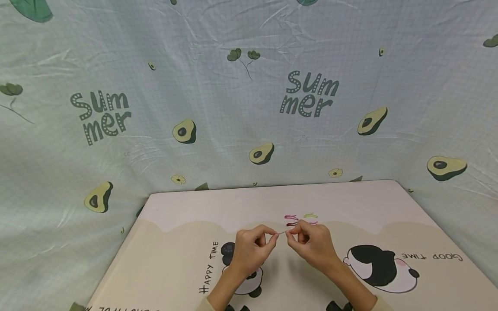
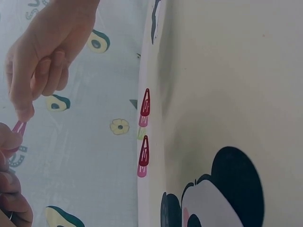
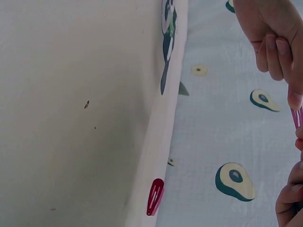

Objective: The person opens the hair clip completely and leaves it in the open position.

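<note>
Above the table, my left hand (image 1: 253, 248) and right hand (image 1: 313, 244) face each other. Between them is a pink snap hair clip (image 2: 19, 126), each hand pinching one end between thumb and index finger. The clip looks like a thin line in the head view; the right wrist view shows its slotted body (image 3: 297, 117) partly, with fingertips covering its ends. On the table just beyond the hands lie more snap clips: a pink one (image 1: 290, 217), a green one (image 1: 311, 215) and a dark red one (image 1: 292, 224). My right hand partly hides others.
The table (image 1: 171, 250) has a beige and pale pink cover with printed panda and dog faces and lettering. Behind its far edge hangs a pale sheet (image 1: 218, 99) printed with avocados and the word "summer".
</note>
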